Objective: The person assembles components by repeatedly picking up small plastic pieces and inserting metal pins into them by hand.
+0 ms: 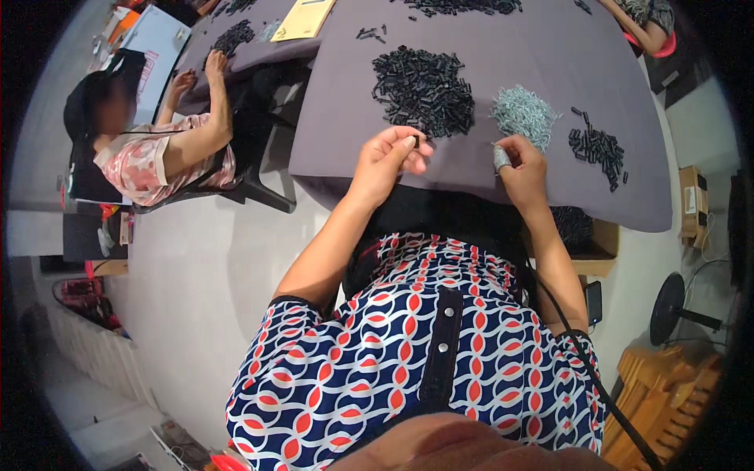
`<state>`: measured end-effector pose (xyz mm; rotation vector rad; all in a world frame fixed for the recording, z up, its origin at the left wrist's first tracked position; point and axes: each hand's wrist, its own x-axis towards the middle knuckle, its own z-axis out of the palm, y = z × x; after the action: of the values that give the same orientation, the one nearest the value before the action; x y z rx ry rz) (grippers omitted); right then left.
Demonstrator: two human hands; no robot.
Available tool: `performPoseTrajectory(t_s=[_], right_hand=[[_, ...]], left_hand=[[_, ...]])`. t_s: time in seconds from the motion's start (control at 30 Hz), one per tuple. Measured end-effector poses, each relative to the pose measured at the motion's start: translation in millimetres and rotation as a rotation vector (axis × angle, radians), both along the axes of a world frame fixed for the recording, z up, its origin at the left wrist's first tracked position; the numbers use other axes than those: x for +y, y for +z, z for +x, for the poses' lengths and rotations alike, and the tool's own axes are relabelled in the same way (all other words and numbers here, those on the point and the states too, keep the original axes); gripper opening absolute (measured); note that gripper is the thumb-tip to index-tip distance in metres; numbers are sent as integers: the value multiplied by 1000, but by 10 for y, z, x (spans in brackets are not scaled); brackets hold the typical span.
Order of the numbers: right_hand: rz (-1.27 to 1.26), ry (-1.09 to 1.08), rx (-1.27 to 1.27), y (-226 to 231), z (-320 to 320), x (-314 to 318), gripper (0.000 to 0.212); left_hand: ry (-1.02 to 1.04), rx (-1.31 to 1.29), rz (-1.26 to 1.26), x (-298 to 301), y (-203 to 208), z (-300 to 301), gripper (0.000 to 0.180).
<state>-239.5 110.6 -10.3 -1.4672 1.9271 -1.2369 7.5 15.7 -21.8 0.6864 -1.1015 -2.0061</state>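
One black piece in hand, heaps left to handle

The person's left hand (393, 153) pinches a small dark piece (416, 142) between thumb and forefinger, the other fingers loosely spread, just off the near edge of a broad heap of short black tubular pieces (424, 90). The right hand (522, 165) is curled in beside a mound of thin silvery slivers (525, 118), with a greyish covering on one fingertip (501, 158); at this size I cannot tell whether its fingers meet or grip a sliver.

Judging by the heaps, much remains: the broad black heap and the silvery mound are both well stocked. A smaller pile of black pieces (597, 153) to the right may be finished work, but the view is too coarse to confirm it.

Counted: one piece in the left hand; one silvery mound; at least three black heaps on the grey-purple cloth (345, 110), including one at the far edge (463, 6), plus a few loose pieces (371, 33). The single pieces are too many and too small to count. Two other people show, one seated on the left by another black heap (233, 35), one partly visible at upper right.
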Motion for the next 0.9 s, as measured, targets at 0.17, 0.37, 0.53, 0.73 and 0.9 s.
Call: performPoseTrajectory(t_s=[0.17,0.37,0.53,0.73,0.9], right_hand=[[-18,10,12,-42,-23,-5,18],[-24,6,14,-28,-10,1,17],[-16,4,40,27,-4,9,17],[-36,161,-59,154,165,44,18],[-1,305,-13,508,404,-38,18]], left_hand=[[-14,24,12,50,-32,0,19],[-10,-19,-29,86,-32,-47,20],[-4,-62,-133,146,-25,-83,18],[-28,-93,-167,223,-7,-171,16],[-48,-150,-259,268,-1,-214,15]])
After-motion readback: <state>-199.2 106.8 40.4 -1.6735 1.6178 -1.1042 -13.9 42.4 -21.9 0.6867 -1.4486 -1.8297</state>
